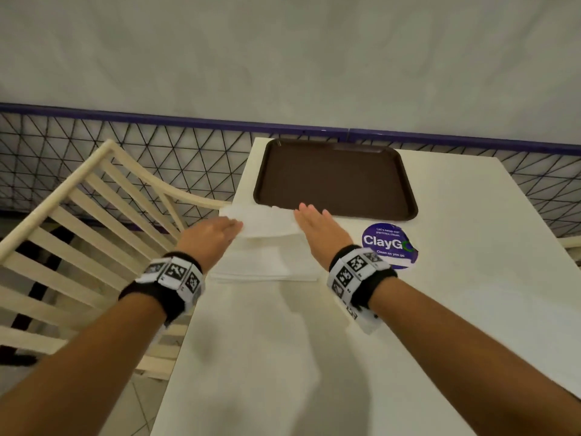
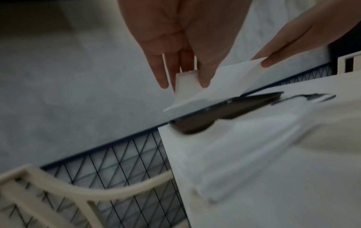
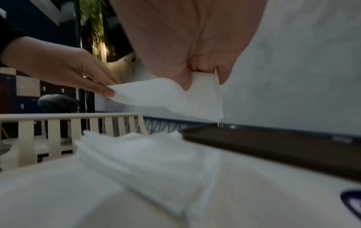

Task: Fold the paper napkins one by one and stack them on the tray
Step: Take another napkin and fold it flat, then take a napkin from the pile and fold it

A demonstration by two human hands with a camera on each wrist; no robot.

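One white paper napkin (image 1: pixel 267 223) hangs in the air between my two hands, just above the stack of napkins (image 1: pixel 264 262) on the table. My left hand (image 1: pixel 217 231) pinches its left edge, seen in the left wrist view as the napkin (image 2: pixel 210 86) caught between thumb and fingers. My right hand (image 1: pixel 317 223) pinches the right edge of the napkin (image 3: pixel 170 95). The brown tray (image 1: pixel 336 180) lies bare just beyond the hands, its near rim (image 3: pixel 273 146) close under the lifted napkin. The stack (image 3: pixel 140 162) sits below, blurred.
A white table (image 1: pixel 440 278) carries a round blue ClayGo sticker (image 1: pixel 388 245) right of my right hand. A cream slatted chair (image 1: pixel 78 231) stands at the table's left edge. A black mesh fence (image 1: pixel 188 158) and grey wall run behind the tray.
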